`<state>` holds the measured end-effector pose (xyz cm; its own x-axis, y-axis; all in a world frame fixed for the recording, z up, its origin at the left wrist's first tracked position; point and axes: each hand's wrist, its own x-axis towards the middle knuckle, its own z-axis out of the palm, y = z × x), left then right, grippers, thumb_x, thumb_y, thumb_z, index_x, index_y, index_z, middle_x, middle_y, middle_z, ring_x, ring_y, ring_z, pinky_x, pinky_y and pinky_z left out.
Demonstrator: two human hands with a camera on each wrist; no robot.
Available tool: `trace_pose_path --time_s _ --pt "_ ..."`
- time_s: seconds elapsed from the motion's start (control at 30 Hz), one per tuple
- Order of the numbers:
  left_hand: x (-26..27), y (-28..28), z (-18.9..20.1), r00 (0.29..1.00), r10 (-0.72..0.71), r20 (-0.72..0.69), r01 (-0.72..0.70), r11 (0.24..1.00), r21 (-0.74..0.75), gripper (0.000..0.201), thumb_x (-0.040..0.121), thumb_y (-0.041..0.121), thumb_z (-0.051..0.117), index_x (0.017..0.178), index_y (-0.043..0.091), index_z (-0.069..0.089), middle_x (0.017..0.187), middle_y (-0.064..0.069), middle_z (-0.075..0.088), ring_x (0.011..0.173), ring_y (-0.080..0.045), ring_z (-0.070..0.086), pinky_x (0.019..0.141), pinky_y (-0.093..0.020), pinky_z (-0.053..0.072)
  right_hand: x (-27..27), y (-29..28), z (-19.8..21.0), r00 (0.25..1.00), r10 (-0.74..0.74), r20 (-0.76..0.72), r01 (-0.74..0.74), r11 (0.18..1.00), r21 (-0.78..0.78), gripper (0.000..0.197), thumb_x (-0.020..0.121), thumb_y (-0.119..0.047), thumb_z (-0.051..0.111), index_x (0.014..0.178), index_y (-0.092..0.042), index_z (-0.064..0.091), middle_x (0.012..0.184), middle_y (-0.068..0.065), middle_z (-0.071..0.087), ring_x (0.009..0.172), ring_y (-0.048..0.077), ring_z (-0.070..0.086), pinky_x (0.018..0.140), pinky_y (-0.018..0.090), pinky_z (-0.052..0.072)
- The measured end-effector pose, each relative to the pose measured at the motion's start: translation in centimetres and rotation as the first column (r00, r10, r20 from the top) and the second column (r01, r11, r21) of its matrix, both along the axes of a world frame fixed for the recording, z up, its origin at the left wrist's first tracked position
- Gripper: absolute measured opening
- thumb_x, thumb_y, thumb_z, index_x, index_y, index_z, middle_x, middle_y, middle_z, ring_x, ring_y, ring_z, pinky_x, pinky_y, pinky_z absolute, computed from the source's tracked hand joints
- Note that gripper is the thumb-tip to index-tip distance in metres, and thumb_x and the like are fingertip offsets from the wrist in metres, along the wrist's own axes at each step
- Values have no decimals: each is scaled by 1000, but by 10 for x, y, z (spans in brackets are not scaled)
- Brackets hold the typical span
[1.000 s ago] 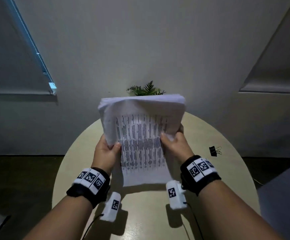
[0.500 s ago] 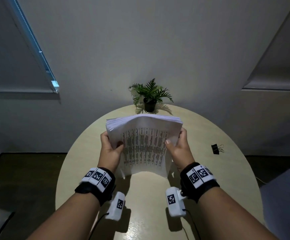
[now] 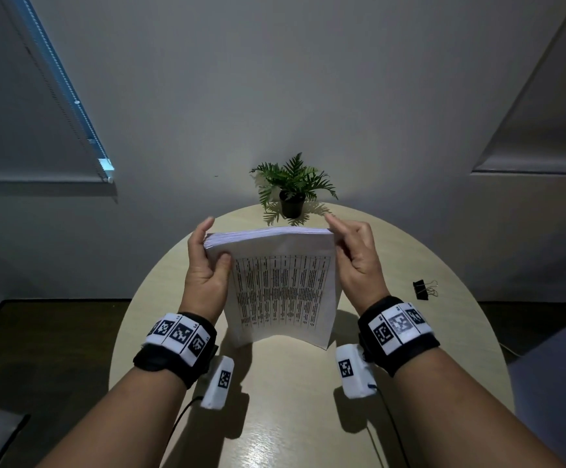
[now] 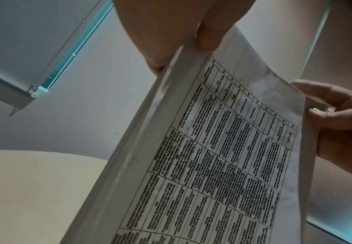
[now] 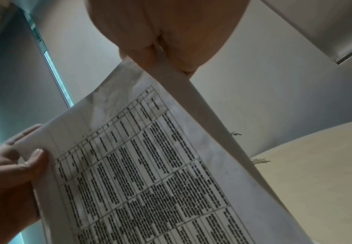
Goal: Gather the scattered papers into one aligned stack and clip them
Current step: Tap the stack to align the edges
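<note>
Paper stack [image 3: 285, 285], thick yet floppy, stands edge-down on the worktop [image 3: 393, 265], left hand [image 3: 203, 265] and right hand [image 3: 355, 255] pinching its upper corners, best gripped there.

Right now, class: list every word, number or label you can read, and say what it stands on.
None can be read.
Paper stack: a printed table, its text too blurred to read.
Wristbands: black-and-white square code markers, no words legible.
Binder clip: no marking visible.
</note>
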<state>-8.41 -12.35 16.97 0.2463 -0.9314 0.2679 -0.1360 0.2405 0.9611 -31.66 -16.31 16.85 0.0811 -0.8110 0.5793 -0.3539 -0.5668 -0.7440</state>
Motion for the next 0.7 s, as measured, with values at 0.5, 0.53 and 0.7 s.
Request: trace_pose_path --time_s 0.5,0.53,0.7 --pt "-2 -3 -1 994 104 -15 -104 994 29 58 96 -3 42 116 51 43 105 13 55 94 -1 56 80 -24 49 43 11 25 635 -314 -706 176 949 -263 72 73 6 53 141 -17 42 134 1 53 136 23 38 116 57 -1" --pt "-2 -3 -2 994 110 -28 -109 994 30 55 95 -5 42 116 47 45 105 12 56 93 0 56 82 -24 49 54 12 27 620 -283 -732 151 958 -242 72 74 7 45 143 -15 38 133 3 52 133 24 41 116 56 0" --pt "-4 -4 -7 987 145 -66 -142 989 40 43 91 -9 43 101 32 51 98 4 60 91 -9 57 84 -31 47 101 13 32 610 -237 -756 66 966 -250 54 83 -8 21 126 -8 53 101 9 56 93 30 52 105 48 35"
